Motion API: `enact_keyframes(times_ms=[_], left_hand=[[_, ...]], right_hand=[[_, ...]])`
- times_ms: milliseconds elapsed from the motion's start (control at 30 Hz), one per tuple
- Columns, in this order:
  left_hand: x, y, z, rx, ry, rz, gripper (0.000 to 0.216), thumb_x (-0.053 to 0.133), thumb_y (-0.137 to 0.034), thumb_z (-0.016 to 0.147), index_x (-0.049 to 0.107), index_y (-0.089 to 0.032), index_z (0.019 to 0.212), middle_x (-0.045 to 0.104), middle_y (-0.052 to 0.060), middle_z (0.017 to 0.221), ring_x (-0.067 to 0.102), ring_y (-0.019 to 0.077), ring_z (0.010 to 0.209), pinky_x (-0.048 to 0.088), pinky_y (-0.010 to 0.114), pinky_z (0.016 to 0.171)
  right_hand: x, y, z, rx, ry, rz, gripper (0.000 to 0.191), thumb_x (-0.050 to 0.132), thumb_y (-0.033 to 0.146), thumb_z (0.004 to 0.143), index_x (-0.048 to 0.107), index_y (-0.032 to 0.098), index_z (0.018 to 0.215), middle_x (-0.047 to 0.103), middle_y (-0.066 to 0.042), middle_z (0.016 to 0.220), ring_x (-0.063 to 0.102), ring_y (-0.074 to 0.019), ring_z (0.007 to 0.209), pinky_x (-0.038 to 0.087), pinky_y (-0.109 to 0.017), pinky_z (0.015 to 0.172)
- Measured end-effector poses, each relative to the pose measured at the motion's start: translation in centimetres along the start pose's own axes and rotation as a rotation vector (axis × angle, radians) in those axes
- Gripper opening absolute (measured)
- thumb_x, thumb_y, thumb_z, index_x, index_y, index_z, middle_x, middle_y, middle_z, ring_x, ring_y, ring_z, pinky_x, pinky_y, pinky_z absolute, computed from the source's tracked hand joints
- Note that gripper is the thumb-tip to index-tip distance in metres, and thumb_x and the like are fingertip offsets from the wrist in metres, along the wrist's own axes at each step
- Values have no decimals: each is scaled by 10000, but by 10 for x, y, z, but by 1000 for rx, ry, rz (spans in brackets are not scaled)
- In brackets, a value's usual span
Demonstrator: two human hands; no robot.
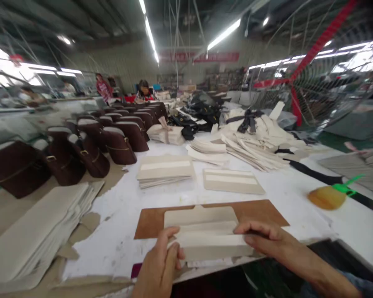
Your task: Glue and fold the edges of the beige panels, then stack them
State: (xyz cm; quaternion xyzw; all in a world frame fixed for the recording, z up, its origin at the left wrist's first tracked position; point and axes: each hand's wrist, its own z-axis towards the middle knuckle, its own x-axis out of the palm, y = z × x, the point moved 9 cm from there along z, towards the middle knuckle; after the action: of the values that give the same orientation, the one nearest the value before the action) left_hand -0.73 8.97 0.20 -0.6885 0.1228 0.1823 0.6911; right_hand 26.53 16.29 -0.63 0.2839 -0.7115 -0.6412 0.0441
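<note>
Both hands grip a cream folded panel (205, 236) at the table's near edge, its long axis running left to right, its tabbed edge pointing away. Left hand (160, 265) pinches the left end, thumb on top; right hand (262, 238) lies curled over the right end. It rests on a brown board (261, 211). Both hands' fingertips are hidden beneath the panel.

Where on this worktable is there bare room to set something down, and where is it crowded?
Bare white table lies between the brown board and the orange brush, and left of the board beside the big sheet stack. Crowded: brown bags at left, heaped pieces behind.
</note>
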Motion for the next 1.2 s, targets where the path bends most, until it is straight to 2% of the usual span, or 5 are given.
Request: enact_keyframes(times_ms=[133,267,600,900,1200], left_hand=[[-7,23,3,-178,22,-63,404,499,-615,940,579,-221,976,759,26,788,717,189,714,562,310,687],[-25,37,10,-262,-86,-40,419,675,-623,825,635,-207,790,725,-2,687,648,164,625,491,263,602],[-39,11,41,-41,-296,205,303,533,-433,911,755,-226,914,752,12,902,692,182,819,527,306,781],[-28,13,52,30,-407,472,287,458,-330,912,720,-217,893,742,58,899,700,251,887,516,397,817],[-25,13,52,28,-456,607,331,575,-221,907,628,-156,1227,738,11,832,730,230,808,546,350,739]], right_hand=[[-3,-19,-2,182,-50,121,475,773,682,722,688,228,834,520,43,590,419,-103,494,340,-218,433],[-12,-28,6,185,-134,132,486,799,677,699,670,216,779,456,67,509,359,-84,448,286,-217,415],[-27,-34,44,133,-244,87,490,769,640,730,737,203,950,634,0,731,525,-134,611,416,-257,540],[-29,-24,55,13,-392,-208,402,664,573,795,701,200,940,570,15,649,506,-158,582,386,-283,522],[-30,-17,54,-68,-437,-357,339,642,509,820,726,204,939,621,-2,660,565,-183,603,431,-309,569]])
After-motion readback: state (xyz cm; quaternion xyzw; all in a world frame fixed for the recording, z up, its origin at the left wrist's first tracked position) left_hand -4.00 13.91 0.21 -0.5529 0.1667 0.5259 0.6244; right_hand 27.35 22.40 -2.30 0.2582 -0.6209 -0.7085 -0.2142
